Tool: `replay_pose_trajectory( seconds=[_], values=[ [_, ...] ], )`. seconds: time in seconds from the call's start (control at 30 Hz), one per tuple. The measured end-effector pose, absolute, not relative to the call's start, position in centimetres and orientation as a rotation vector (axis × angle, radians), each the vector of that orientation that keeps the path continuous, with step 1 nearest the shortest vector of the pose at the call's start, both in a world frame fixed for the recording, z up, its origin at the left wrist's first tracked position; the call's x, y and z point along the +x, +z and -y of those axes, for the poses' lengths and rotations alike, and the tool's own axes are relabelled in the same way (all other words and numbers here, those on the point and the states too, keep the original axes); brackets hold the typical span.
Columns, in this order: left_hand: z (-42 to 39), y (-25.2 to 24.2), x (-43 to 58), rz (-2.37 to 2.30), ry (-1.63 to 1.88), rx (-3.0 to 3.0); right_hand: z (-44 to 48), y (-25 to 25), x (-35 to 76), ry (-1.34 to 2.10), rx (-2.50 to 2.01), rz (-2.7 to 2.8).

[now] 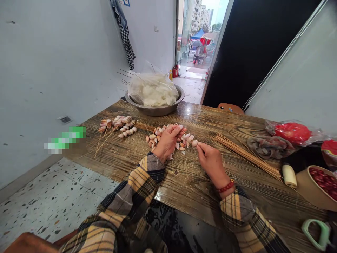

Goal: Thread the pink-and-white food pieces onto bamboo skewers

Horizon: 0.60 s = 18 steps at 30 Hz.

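Note:
My left hand [167, 142] rests on a heap of small pinkish meat pieces [158, 135] on the wooden table [189, 182], its fingers curled round pieces at the top of the heap. My right hand [210, 160] lies just right of the heap, its fingers pinched together near a pale piece [194, 143]; what they hold is hidden. Further left lie finished skewers [117, 126] loaded with the same meat, their sticks pointing towards me.
A metal bowl [155, 105] with a plastic bag of white stuff stands at the table's far edge. A bundle of bare bamboo skewers [247, 154] lies to the right, beside red bags [292, 131], a paper bowl of red bits [319, 186] and green-handled scissors [316, 233].

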<state>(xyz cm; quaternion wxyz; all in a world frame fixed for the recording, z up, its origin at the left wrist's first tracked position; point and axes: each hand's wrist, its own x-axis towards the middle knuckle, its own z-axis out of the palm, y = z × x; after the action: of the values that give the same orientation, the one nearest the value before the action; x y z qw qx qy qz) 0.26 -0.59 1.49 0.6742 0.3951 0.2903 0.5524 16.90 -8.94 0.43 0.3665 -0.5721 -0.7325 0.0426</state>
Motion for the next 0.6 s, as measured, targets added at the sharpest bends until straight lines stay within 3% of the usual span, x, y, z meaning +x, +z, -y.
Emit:
replay_pose_trajectory(
  seconds=[0.6],
  values=[
    [0.3,0.6,0.2,-0.742,1.199,0.998,8.7,0.1,16.7,0.184,-1.405,1.837]
  ],
)
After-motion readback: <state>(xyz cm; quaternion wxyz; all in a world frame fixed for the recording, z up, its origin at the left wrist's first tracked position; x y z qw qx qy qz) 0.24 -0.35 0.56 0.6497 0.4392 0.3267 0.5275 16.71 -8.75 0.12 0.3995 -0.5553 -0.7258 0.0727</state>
